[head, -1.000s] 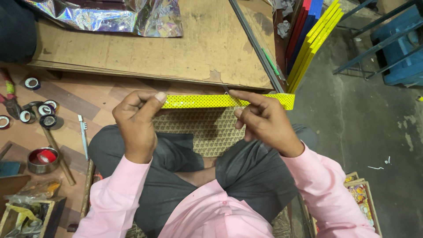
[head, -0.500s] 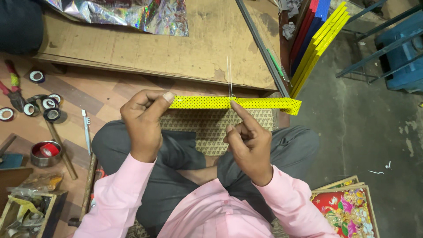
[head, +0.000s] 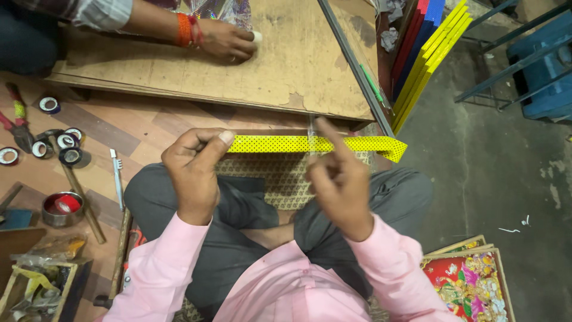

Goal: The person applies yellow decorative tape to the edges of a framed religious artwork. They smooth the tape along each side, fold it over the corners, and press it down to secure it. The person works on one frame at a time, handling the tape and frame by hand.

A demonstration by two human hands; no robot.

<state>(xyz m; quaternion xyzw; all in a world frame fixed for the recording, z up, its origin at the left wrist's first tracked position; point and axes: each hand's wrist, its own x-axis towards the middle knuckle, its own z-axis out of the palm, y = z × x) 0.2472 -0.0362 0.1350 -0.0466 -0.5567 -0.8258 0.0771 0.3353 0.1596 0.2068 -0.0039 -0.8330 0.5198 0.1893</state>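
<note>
Head view looks down on a seated person in a pink shirt, and everything is placed from the yellow dotted strip [head: 298, 144] held across the lap. Largest, beyond the strip, lies a worn plywood board [head: 286, 65], where a co-worker's hand [head: 229, 40] with an orange wristband presses on shiny foil. Right of the strip's far end, a stack of yellow, red and blue strips [head: 426, 53] leans by the board's edge; below and right of it sits a colourful framed picture [head: 465, 286]. Left of the strip, rolls of tape [head: 59, 149], a hammer [head: 80, 191] and a small tin [head: 59, 207] rest on the floor. The strip's long axis runs left to right, level, in front of both hands. The left hand [head: 193, 170] is closed on its left end, thumb on top. The right hand [head: 339, 179] is nearer the middle, index finger raised against the strip beside a thin pale thread or pin; whether it pinches that I cannot tell.
</note>
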